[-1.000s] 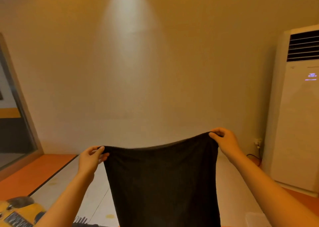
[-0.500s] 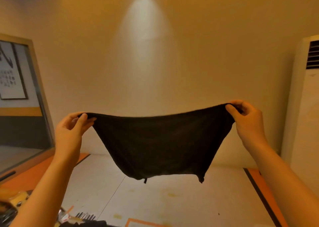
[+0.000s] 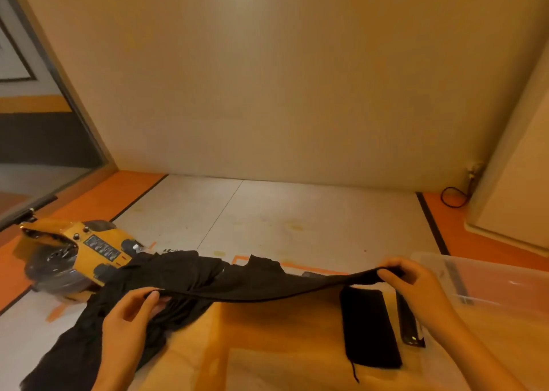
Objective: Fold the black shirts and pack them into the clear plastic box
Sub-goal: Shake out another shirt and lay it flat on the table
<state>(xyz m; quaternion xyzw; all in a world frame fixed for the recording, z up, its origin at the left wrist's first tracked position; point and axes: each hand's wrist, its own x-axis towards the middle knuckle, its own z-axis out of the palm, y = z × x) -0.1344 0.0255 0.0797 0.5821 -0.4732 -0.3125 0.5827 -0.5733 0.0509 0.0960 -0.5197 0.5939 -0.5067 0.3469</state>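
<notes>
Down has come the black shirt (image 3: 252, 283): half a second ago both hands held it up high in front of the wall, and now it is stretched low, just over the wooden table (image 3: 267, 346).

My guess is the 2 hands keep it pulled flat so it can be laid down smooth for folding.

The left hand (image 3: 130, 316) is pinched closed on one end of the shirt, thumb on top and fingers under. The right hand (image 3: 416, 283) is pinched closed on the other end, holding it a little higher.

Under the left hand, more black cloth (image 3: 89, 340) lies in a heap and hangs off the table edge. I cannot tell if it is part of the same shirt.

Just below the right hand lies a small folded black piece (image 3: 368, 331), with a dark phone (image 3: 408, 322) beside it.

Past the right hand, on the outer side, sits the clear plastic box (image 3: 490, 283). It looks empty, so packing has likely not started.

Beyond the left hand, a yellow machine (image 3: 74, 257) sits on the floor.
</notes>
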